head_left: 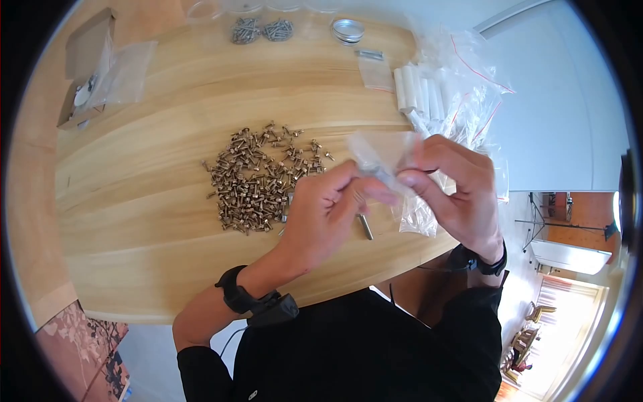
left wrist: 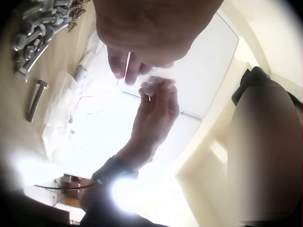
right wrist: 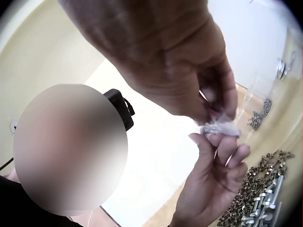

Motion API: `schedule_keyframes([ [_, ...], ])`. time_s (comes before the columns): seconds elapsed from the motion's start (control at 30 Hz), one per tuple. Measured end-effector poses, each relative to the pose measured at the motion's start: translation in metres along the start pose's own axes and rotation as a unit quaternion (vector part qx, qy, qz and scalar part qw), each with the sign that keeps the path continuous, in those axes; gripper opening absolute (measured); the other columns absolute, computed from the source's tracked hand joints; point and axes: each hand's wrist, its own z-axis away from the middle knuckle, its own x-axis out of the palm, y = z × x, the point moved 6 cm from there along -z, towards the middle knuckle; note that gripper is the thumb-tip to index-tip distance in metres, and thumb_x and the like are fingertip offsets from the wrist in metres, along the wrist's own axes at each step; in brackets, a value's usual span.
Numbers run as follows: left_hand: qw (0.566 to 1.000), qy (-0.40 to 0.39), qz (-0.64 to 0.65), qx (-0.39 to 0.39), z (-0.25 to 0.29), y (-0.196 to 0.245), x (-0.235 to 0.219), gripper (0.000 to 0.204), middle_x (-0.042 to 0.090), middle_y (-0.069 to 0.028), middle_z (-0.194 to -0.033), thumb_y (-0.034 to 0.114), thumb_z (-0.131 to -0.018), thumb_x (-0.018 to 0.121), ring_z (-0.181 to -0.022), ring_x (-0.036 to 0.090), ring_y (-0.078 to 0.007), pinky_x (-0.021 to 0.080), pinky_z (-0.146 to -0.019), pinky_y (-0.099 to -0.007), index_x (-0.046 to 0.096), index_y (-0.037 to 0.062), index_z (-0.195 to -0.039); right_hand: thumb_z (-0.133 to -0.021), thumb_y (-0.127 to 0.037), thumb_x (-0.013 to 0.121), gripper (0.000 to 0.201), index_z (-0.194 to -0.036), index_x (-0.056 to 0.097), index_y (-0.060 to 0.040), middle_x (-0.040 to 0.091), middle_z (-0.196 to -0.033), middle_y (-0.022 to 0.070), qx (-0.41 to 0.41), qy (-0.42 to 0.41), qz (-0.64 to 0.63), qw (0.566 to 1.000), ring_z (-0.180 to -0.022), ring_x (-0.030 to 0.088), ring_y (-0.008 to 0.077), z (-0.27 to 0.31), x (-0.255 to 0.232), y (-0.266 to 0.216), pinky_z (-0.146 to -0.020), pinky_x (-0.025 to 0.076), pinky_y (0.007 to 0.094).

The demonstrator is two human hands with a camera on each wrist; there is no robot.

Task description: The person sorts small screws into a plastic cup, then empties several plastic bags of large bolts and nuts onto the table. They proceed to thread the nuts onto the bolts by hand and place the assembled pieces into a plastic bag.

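A small clear zip bag [head_left: 383, 149] is held up over the table between both hands, blurred, with something grey and metallic in its lower part. My right hand [head_left: 462, 191] pinches its upper edge, where a red strip shows in the right wrist view. The left hand [head_left: 315, 218] holds the bag's lower part between thumb and fingers. Below the hands lies a loose bolt [head_left: 365, 227]. Beside the left hand spreads a pile of small bronze-coloured screws [head_left: 251, 181]. Several large silver bolts [right wrist: 265, 203], mostly hidden by that hand in the head view, lie next to the pile.
White tubes [head_left: 418, 92] and filled clear bags [head_left: 469, 107] crowd the table's right side. At the back are two clusters of silver screws [head_left: 246, 30], metal rings [head_left: 347, 30] and a small bag with bolts [head_left: 375, 70]. An open cardboard box [head_left: 87, 50] stands back left.
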Motion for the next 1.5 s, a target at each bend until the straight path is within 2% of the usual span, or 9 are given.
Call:
schedule_keyframes([
  [0.13, 0.993, 0.107, 0.046, 0.015, -0.002, -0.001, -0.007, 0.038, 0.074, -0.0095, -0.105, 0.029, -0.111, 0.048, -0.091, 0.071, -0.0161, 0.057, -0.079, -0.0295, 0.067, -0.0024, -0.101, -0.094, 0.001, 0.071, 0.007, -0.093, 0.065, 0.0045, 0.066, -0.085, 0.0085, 0.091, 0.165, -0.22, 0.957, -0.076, 0.064, 0.013, 0.016, -0.003, 0.002, -0.066, 0.05, 0.0267],
  [0.23, 0.964, 0.058, 0.246, -0.082, 0.001, -0.025, 0.001, 0.043, 0.071, -0.011, -0.113, 0.034, -0.112, 0.043, -0.098, 0.066, -0.0173, 0.054, -0.09, -0.0355, 0.066, -0.0026, -0.112, -0.095, 0.001, 0.067, 0.006, -0.094, 0.062, 0.0028, 0.062, -0.084, 0.0067, 0.027, 0.081, -0.095, 0.992, -0.074, 0.058, 0.0112, 0.01, 0.002, 0.003, -0.066, 0.048, 0.0251],
  [0.3, 0.97, 0.037, 0.228, -0.072, -0.001, -0.025, 0.004, 0.046, 0.068, -0.0123, -0.12, 0.038, -0.112, 0.043, -0.1, 0.066, -0.0196, 0.053, -0.092, -0.0368, 0.063, -0.0031, -0.121, -0.094, 0.001, 0.069, 0.008, -0.093, 0.061, 0.0022, 0.061, -0.084, 0.0069, 0.049, 0.164, -0.135, 0.976, -0.074, 0.058, 0.0116, 0.012, -0.014, -0.005, -0.066, 0.047, 0.0249],
  [0.53, 0.906, -0.062, 0.4, -0.123, -0.006, -0.019, 0.021, 0.064, 0.054, -0.0153, -0.147, 0.045, -0.11, 0.044, -0.126, 0.059, -0.0264, 0.05, -0.105, -0.0409, 0.043, -0.0077, -0.146, -0.096, 0.0, 0.067, 0.007, -0.095, 0.06, 0.0013, 0.06, -0.089, 0.0084, 0.049, 0.061, -0.048, 0.996, -0.072, 0.056, 0.012, 0.006, -0.024, -0.019, -0.065, 0.046, 0.0248],
  [0.83, 0.935, -0.047, 0.325, -0.135, -0.002, -0.021, 0.014, 0.05, 0.063, -0.0116, -0.136, 0.014, -0.101, 0.067, -0.124, 0.061, -0.0217, 0.05, -0.108, -0.0407, 0.048, 0.0045, -0.146, -0.081, -0.001, 0.079, 0.014, -0.085, 0.066, 0.0014, 0.064, -0.084, 0.0123, -0.025, 0.064, 0.068, 0.995, -0.07, 0.061, 0.0199, 0.005, -0.031, -0.032, -0.062, 0.046, 0.0292],
  [1.13, 0.94, -0.023, 0.321, -0.112, 0.0, -0.012, 0.014, 0.055, 0.065, -0.0135, -0.134, 0.012, -0.097, 0.072, -0.124, 0.062, -0.0235, 0.051, -0.105, -0.0374, 0.047, 0.0021, -0.146, -0.082, 0.001, 0.079, 0.015, -0.087, 0.065, 0.001, 0.061, -0.088, 0.0102, -0.027, 0.063, 0.062, 0.996, -0.072, 0.058, 0.017, 0.0, -0.025, -0.028, -0.062, 0.045, 0.0274],
  [1.3, 0.935, -0.017, 0.325, -0.139, 0.0, -0.022, 0.013, 0.047, 0.067, -0.0147, -0.13, 0.027, -0.105, 0.061, -0.115, 0.068, -0.0234, 0.055, -0.098, -0.0359, 0.049, 0.0009, -0.142, -0.084, 0.001, 0.079, 0.015, -0.089, 0.065, 0.0018, 0.058, -0.079, 0.0076, 0.063, 0.117, 0.01, 0.991, -0.066, 0.054, 0.0168, 0.01, -0.024, -0.017, -0.058, 0.043, 0.0281],
  [1.43, 0.963, 0.012, 0.251, -0.099, -0.002, -0.032, 0.001, 0.055, 0.065, -0.0166, -0.133, 0.043, -0.109, 0.047, -0.118, 0.066, -0.0261, 0.054, -0.098, -0.0366, 0.05, -0.0009, -0.142, -0.084, 0.001, 0.078, 0.014, -0.09, 0.065, 0.001, 0.06, -0.077, 0.0087, -0.051, 0.089, 0.061, 0.993, -0.066, 0.054, 0.0156, 0.007, -0.019, -0.029, -0.058, 0.043, 0.0281],
  [1.5, 0.938, 0.01, 0.332, -0.099, -0.007, -0.03, 0.005, 0.057, 0.062, -0.0171, -0.137, 0.043, -0.109, 0.048, -0.122, 0.064, -0.0264, 0.053, -0.101, -0.0378, 0.048, -0.0011, -0.144, -0.083, 0.004, 0.077, 0.014, -0.09, 0.066, 0.0003, 0.062, -0.079, 0.0096, -0.026, 0.181, -0.022, 0.983, -0.068, 0.056, 0.0162, 0.017, -0.038, -0.029, -0.059, 0.044, 0.0287],
])
